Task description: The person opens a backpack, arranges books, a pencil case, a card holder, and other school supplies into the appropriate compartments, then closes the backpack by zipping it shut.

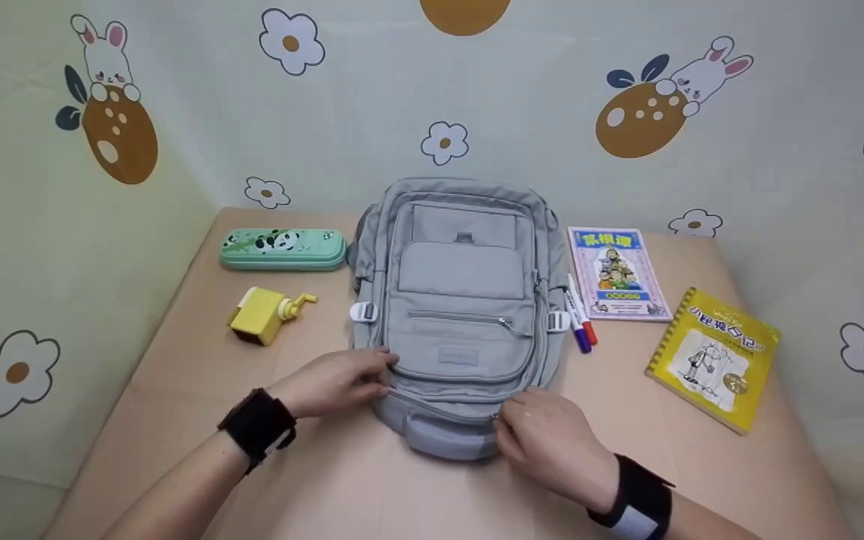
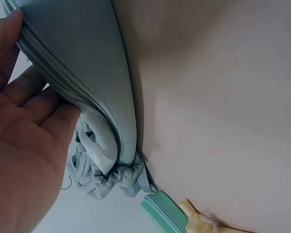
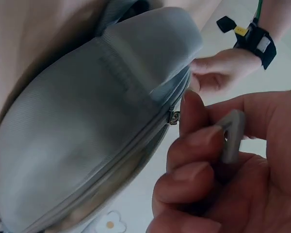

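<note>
Grey backpack (image 1: 463, 270) lies on its back mid-table, long axis running away from the person, near end between the two hands. Right hand (image 1: 544, 435) is at the near right corner, fingers curled around the zipper pull (image 3: 235, 136). The zip slider (image 3: 174, 117) sits just beside the fingertips, and the zip line crosses the near end towards the left hand (image 1: 338, 382) — so slider and pull are on the right hand's side. Left hand pinches the bag's edge at the near left corner, thumb on one side, fingers on the other.

Hard to make out: in the head view the right hand covers most of the pull. Left fingertips go out of sight behind the fabric. The right wrist view shows a gap along the zip — can't tell how deep it goes. Bag contents not visible; far end cut off in that view.
</note>
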The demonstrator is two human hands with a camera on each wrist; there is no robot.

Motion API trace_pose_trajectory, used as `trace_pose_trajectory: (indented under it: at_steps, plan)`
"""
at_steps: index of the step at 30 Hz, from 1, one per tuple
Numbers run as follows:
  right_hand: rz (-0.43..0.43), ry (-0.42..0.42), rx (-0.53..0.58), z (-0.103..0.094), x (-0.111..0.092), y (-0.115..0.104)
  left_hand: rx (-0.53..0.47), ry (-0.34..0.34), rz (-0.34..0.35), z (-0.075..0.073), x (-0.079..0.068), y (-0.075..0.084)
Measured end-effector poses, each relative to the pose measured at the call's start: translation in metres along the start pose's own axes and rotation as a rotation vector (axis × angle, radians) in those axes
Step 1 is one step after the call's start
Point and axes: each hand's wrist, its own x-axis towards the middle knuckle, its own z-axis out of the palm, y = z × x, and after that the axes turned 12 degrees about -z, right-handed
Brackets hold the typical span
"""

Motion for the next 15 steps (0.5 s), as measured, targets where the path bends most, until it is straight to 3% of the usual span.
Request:
trace_pose_trajectory:
  at_steps: [7, 15]
  plan:
    - [-0.161, 0.109, -0.119, 0.014, 0.024, -0.022, 0.012, 0.013, 0.019, 0.000, 0.002, 0.001]
    - [-0.301, 0.064, -0.265, 0.030, 0.064, -0.043, 0.013, -0.001, -0.004, 0.001, 0.003, 0.003]
